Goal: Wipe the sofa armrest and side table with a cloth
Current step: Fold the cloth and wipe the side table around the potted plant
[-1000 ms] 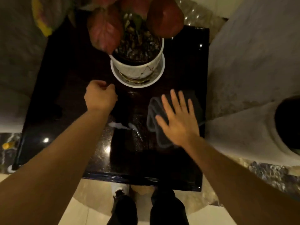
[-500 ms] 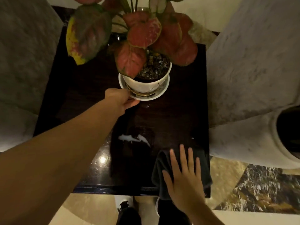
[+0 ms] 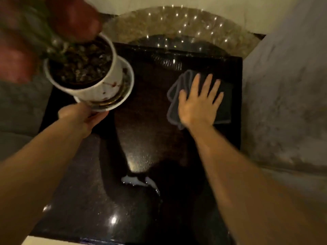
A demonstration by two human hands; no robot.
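Cloth [image 3: 201, 96] now lies at the side table's [image 3: 141, 174] far right, pinned under the flat, open right hand [image 3: 199, 101]. Left hand [image 3: 83, 117], gripping the saucer [image 3: 126, 85], has lifted the pot [image 3: 99, 85] leftward; its former spot appears ready for wiping.

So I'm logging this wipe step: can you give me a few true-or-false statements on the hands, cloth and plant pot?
1. The right hand lies flat on the cloth. True.
2. The cloth is on the sofa armrest. False: it is on the dark side table.
3. The left hand grips the saucer under the plant pot. True.
4. The pot stands level at the table's middle. False: it is tilted, at the left.
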